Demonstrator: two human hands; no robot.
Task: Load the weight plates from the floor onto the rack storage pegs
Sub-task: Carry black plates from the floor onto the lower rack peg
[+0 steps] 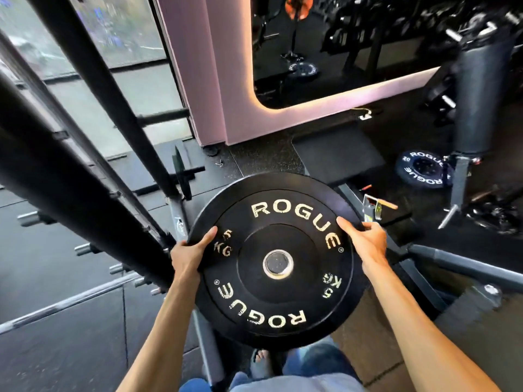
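A black 5 kg bumper plate [271, 304] with white ROGUE lettering and a steel centre hole is held flat in front of me, above the floor. My left hand [190, 250] grips its left rim, thumb on top. My right hand [365, 239] grips its right rim, thumb on the face. A second plate [423, 172] with white lettering lies on the floor at the right. Short steel storage pegs [85, 248] stick out of the black rack upright [85, 199] at the left. A thin plate [181, 174] sits on a peg behind the rack.
A barbell [65, 302] runs across the lower left. The rack's grey base beams [464, 258] spread over the floor at the right. A padded post [478, 89] stands at the right, a pink mirror frame [226, 80] ahead. My feet [261, 360] show below the plate.
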